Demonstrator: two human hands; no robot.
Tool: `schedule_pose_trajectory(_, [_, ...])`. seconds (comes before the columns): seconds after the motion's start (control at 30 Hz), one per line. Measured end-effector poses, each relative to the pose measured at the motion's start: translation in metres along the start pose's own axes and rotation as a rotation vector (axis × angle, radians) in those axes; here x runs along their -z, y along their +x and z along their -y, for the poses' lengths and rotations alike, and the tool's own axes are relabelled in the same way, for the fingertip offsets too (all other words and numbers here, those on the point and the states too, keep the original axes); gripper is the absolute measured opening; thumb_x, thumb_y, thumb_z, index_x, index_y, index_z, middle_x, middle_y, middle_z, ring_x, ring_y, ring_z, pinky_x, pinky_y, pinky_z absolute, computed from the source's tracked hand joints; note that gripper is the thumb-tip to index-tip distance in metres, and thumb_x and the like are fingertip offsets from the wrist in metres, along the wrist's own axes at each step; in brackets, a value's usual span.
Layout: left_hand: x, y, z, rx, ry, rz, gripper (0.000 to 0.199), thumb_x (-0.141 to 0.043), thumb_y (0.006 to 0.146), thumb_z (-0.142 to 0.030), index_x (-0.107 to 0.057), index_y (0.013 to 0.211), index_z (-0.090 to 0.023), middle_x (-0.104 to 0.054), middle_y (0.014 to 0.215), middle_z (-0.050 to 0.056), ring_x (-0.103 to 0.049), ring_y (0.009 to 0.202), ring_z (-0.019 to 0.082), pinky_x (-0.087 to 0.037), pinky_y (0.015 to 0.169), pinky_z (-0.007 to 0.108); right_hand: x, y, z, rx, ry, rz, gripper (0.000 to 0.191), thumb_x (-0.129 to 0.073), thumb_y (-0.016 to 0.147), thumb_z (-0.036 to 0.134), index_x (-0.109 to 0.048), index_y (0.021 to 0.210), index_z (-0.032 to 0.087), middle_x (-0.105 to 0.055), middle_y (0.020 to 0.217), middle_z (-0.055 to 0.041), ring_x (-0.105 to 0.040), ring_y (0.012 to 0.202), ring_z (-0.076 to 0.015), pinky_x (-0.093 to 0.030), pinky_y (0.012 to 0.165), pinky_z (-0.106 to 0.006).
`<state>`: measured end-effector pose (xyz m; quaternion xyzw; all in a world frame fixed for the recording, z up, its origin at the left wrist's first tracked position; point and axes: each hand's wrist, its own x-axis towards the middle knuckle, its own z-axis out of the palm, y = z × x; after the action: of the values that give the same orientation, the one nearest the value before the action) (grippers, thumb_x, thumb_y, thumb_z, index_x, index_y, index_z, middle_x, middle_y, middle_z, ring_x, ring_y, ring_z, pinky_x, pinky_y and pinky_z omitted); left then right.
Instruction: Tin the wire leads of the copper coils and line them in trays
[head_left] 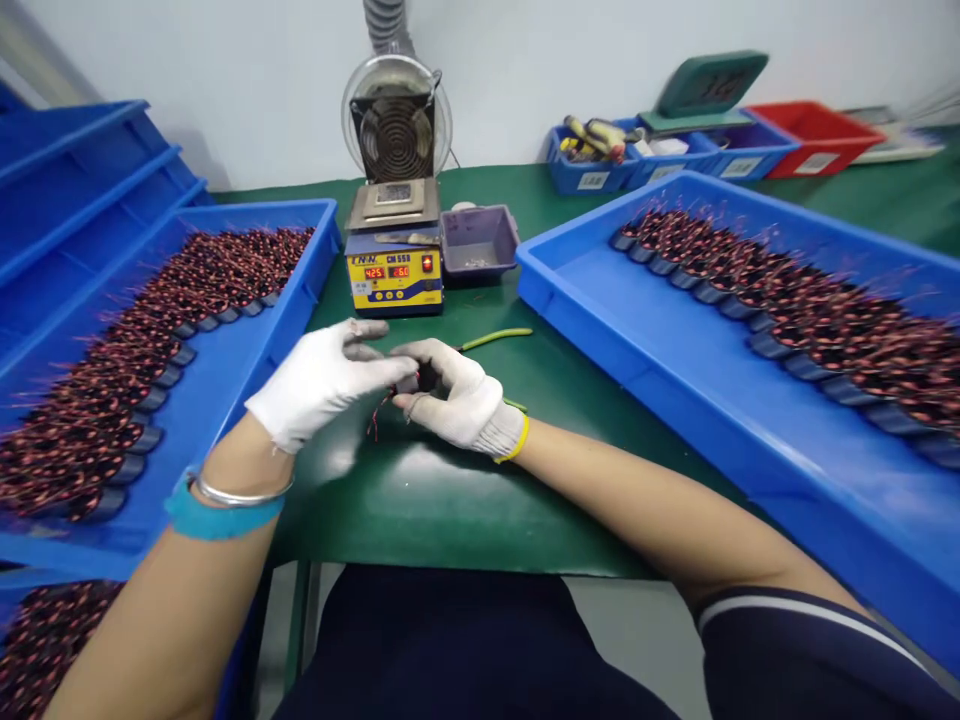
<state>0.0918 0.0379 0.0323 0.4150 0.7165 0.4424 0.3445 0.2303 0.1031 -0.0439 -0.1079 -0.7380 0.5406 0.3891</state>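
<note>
Over the middle of the green table, my gloved right hand [454,400] is closed around a small black part with thin red wires [377,412] hanging from its left side. The fingers hide most of that part. My left hand [326,375], in a white glove, comes in from the left with its fingers stretched and apart. Its thumb lies against the part or just beside it. Behind my right hand lies a pair of pliers or cutters with green handles [499,336], partly covered by the hand.
A yellow and blue heating unit [394,275] with a fan stands behind my hands, beside a small grey bin [480,240]. Blue trays with rows of black, red-wired parts flank me at the left [259,350] and right [637,400]. Small bins [592,180] line the back.
</note>
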Motion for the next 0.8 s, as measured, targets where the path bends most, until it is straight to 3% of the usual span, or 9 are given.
schedule_pose_trajectory(0.13, [0.002, 0.023, 0.006, -0.166, -0.471, -0.343, 0.031, -0.064, 0.072, -0.045, -0.061, 0.088, -0.019, -0.065, 0.093, 0.003, -0.061, 0.073, 0.011, -0.037, 0.046, 0.019, 0.008, 0.013, -0.004, -0.139, 0.187, -0.175, 0.046, -0.063, 0.070, 0.032, -0.046, 0.109, 0.015, -0.059, 0.099, -0.0065, -0.061, 0.085, -0.0158, -0.055, 0.074, -0.032])
schedule_pose_trajectory(0.23, [-0.014, 0.031, 0.030, -0.148, -0.726, -0.447, 0.035, -0.056, 0.075, -0.052, -0.058, 0.083, -0.018, -0.063, 0.089, 0.002, -0.059, 0.066, 0.008, -0.036, 0.045, 0.018, 0.019, 0.027, -0.003, -0.193, 0.188, -0.295, 0.046, -0.065, 0.068, 0.033, -0.048, 0.107, 0.016, -0.061, 0.096, -0.0067, -0.062, 0.087, -0.0177, -0.055, 0.074, -0.032])
schedule_pose_trajectory(0.3, [-0.029, 0.030, 0.049, -0.079, -0.697, -0.371, 0.043, -0.055, 0.075, -0.056, -0.058, 0.084, -0.015, -0.064, 0.079, 0.003, -0.056, 0.056, 0.009, -0.038, 0.045, 0.020, 0.031, 0.040, -0.002, -0.191, 0.131, -0.373, 0.044, -0.067, 0.067, 0.034, -0.050, 0.104, 0.017, -0.062, 0.096, -0.0065, -0.062, 0.088, -0.0186, -0.055, 0.077, -0.033])
schedule_pose_trajectory(0.4, [-0.044, 0.026, 0.066, -0.030, -0.441, -0.199, 0.052, -0.053, 0.075, -0.061, -0.061, 0.091, -0.012, -0.066, 0.076, 0.005, -0.055, 0.052, 0.011, -0.043, 0.050, 0.024, 0.053, 0.071, -0.003, -0.141, -0.072, -0.450, 0.041, -0.069, 0.065, 0.031, -0.054, 0.101, 0.017, -0.063, 0.098, -0.0062, -0.062, 0.091, -0.0197, -0.052, 0.084, -0.036])
schedule_pose_trajectory(0.57, [-0.046, 0.025, 0.066, -0.114, -0.101, 0.006, 0.048, -0.057, 0.075, -0.055, -0.063, 0.099, -0.013, -0.069, 0.082, 0.006, -0.061, 0.066, 0.016, -0.048, 0.065, 0.029, 0.088, 0.155, 0.004, -0.080, -0.542, -0.440, 0.031, -0.064, 0.069, 0.026, -0.059, 0.098, 0.016, -0.063, 0.093, -0.0016, -0.061, 0.094, -0.0189, -0.048, 0.090, -0.036])
schedule_pose_trajectory(0.7, [-0.046, 0.026, 0.063, -0.120, -0.003, 0.074, 0.040, -0.055, 0.078, -0.049, -0.064, 0.100, -0.017, -0.070, 0.089, 0.006, -0.063, 0.078, 0.019, -0.049, 0.074, 0.032, 0.094, 0.219, 0.015, -0.076, -0.912, -0.394, 0.020, -0.060, 0.072, 0.025, -0.060, 0.090, 0.017, -0.062, 0.081, 0.0000, -0.061, 0.086, -0.0190, -0.050, 0.084, -0.034])
schedule_pose_trajectory(0.8, [-0.047, 0.025, 0.062, -0.139, 0.033, 0.089, 0.034, -0.055, 0.079, -0.045, -0.064, 0.098, -0.018, -0.071, 0.095, 0.005, -0.064, 0.084, 0.019, -0.048, 0.079, 0.032, 0.089, 0.249, 0.017, -0.085, -1.137, -0.332, 0.017, -0.060, 0.073, 0.027, -0.059, 0.086, 0.018, -0.061, 0.080, -0.0030, -0.061, 0.088, -0.0243, -0.050, 0.083, -0.039])
